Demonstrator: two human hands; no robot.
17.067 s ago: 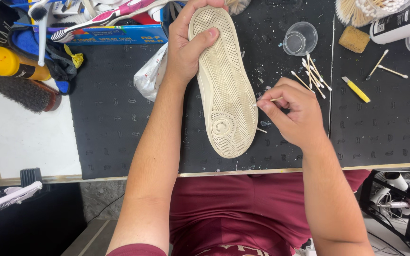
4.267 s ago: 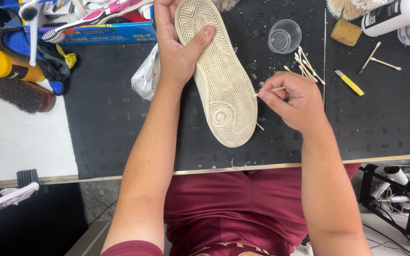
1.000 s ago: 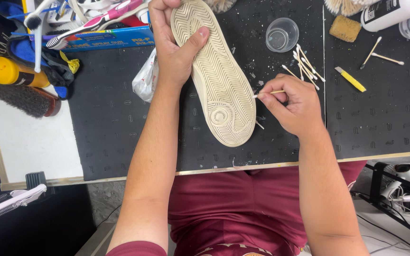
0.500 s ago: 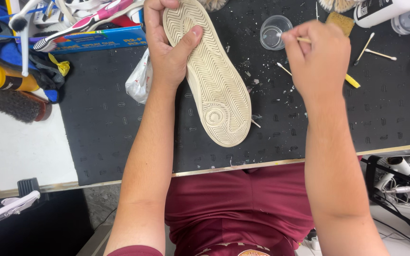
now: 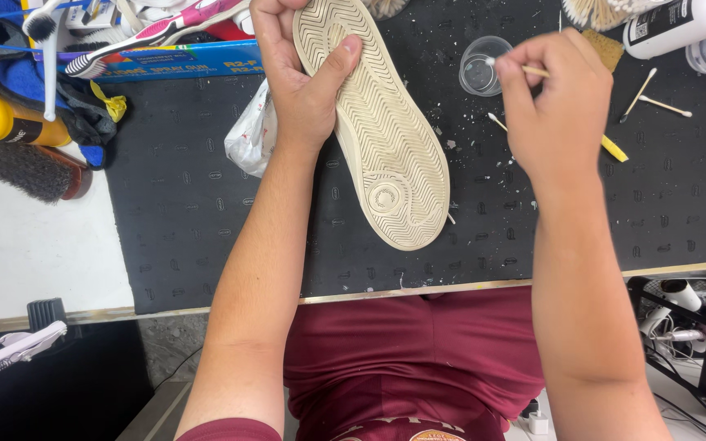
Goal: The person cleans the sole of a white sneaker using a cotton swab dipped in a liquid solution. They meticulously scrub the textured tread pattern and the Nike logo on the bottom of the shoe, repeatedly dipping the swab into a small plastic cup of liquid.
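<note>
Since a second ago the right hand (image 5: 553, 102) has left the shoe's edge and gone to the far right, where it now holds the cotton swab (image 5: 516, 67) with its white tip over the rim of the clear plastic cup (image 5: 480, 65). The fingers are closed in a pinch around the swab's wooden stick. The left hand (image 5: 304, 77) keeps its hold on the shoe (image 5: 377, 122), thumb pressed across the cream, zigzag-ribbed sole near the toe, the other fingers wrapped behind it out of sight. The shoe lies sole-up along the middle of the bench (image 5: 189, 204), toe far, heel near, on the black mat. Just right of the right hand lie a yellow cutter (image 5: 614, 149) and loose swabs (image 5: 651, 94). At the far left sit a yellow bottle (image 5: 2, 118), a dark bristle brush (image 5: 22, 167) and toothbrushes (image 5: 149, 37); a crumpled white bag (image 5: 251, 135) lies beside the left wrist.
</note>
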